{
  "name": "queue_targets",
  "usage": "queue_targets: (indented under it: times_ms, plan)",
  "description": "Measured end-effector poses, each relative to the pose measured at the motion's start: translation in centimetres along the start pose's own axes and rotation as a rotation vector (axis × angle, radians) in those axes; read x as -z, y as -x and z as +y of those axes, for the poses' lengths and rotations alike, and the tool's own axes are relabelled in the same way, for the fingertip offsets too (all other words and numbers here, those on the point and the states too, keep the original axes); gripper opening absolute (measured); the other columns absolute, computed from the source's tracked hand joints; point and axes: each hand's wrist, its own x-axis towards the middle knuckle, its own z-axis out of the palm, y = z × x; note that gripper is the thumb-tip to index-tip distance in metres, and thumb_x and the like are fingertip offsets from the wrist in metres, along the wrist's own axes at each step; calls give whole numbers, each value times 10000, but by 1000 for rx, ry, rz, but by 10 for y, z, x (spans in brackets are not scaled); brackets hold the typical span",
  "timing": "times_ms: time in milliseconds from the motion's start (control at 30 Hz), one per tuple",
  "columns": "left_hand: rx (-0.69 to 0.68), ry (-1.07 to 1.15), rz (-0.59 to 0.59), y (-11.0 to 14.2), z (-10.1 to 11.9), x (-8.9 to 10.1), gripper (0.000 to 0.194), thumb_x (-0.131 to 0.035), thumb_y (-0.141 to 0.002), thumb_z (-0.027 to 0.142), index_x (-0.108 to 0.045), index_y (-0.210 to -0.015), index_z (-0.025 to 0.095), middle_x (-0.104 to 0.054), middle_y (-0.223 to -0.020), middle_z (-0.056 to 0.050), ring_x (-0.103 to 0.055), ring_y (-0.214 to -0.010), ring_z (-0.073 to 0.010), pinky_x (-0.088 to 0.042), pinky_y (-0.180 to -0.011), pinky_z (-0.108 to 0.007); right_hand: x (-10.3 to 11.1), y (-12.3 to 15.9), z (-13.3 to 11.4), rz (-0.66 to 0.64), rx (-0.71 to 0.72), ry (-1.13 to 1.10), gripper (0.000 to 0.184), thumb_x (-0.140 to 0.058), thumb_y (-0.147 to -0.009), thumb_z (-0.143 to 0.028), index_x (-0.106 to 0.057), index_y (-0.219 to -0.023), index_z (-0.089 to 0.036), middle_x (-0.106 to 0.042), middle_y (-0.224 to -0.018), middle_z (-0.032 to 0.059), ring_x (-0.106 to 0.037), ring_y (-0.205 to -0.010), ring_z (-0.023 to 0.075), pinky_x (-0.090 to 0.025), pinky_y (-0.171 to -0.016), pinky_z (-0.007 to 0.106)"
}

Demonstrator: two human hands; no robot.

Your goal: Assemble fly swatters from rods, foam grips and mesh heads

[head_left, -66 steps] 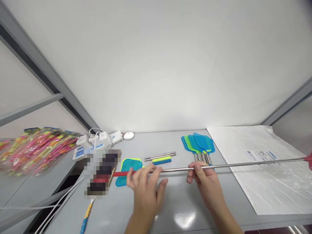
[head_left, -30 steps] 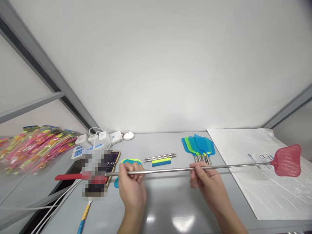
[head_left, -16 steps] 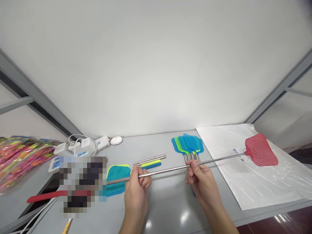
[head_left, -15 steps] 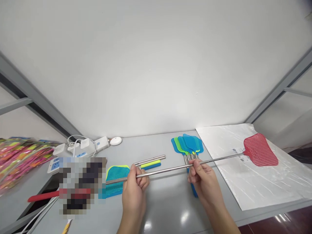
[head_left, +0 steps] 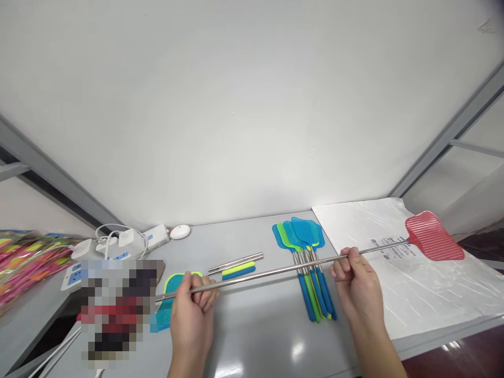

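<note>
A red fly swatter (head_left: 435,236) with a long metal rod stretches across the view, its head over the white sheet on the right. My left hand (head_left: 192,307) is closed round the rod near its left end. Farther along, my right hand (head_left: 357,286) pinches the rod between thumb and fingers. Beyond the rod lie blue and green fly swatters (head_left: 303,233) in a fanned bunch. Metal rods (head_left: 236,262) and yellow and blue handle grips (head_left: 239,270) rest in the middle. Swatter heads in blue and yellow-green (head_left: 173,286) lie partly behind my left hand.
A white plastic sheet (head_left: 409,294) covers the right of the grey table (head_left: 268,341). Chargers (head_left: 132,241), a power strip (head_left: 73,275) and a white oval device (head_left: 180,231) stand at the left. Packaged pink items (head_left: 35,262) lie far left. A blurred patch hides part of the table.
My right hand has moved right along the rod, uncovering the bunched swatters' handles. My left hand has shifted left, and the red head sits farther right. Both hands keep their hold.
</note>
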Motion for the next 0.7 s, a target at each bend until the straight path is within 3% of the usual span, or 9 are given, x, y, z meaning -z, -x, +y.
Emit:
queue_targets:
  times_ms: [133, 233, 467, 700]
  plan:
    - [-75, 117, 40, -8, 14, 19, 499, -487, -875, 488, -290, -524, 193, -256, -468, 56, -238, -412, -88, -232, -417, -242, 9, -9, -7, 38, 54, -42, 231, -702, -824, -405, -609, -799, -195, -373, -600, -73, -364, -501, 70, -403, -516, 218]
    - [-174, 152, 86, -9, 21, 23, 479, -481, -891, 455, -278, -546, 191, -261, -476, 59, -256, -413, -87, -228, -424, -243, 6, -8, -3, 53, 76, -37, 233, -675, -844, -420, -596, -807, -203, -362, -604, -74, -344, -494, 71, -389, -502, 217]
    - [-203, 194, 106, -2, 6, 8, 475, -483, -901, 420, -218, -576, 197, -226, -483, 71, -221, -407, -87, -207, -428, -254, -21, 16, 20, -75, -8, 17, 232, -659, -854, -437, -604, -825, -214, -442, -601, -62, -435, -508, 86, -437, -541, 257]
    - [-170, 193, 95, 11, -10, -12, 447, -465, -904, 403, -224, -582, 208, -215, -504, 71, -216, -424, -90, -210, -436, -253, -25, 26, 27, -150, -72, 84, 221, -716, -815, -411, -632, -837, -207, -479, -602, -50, -462, -531, 92, -438, -552, 251]
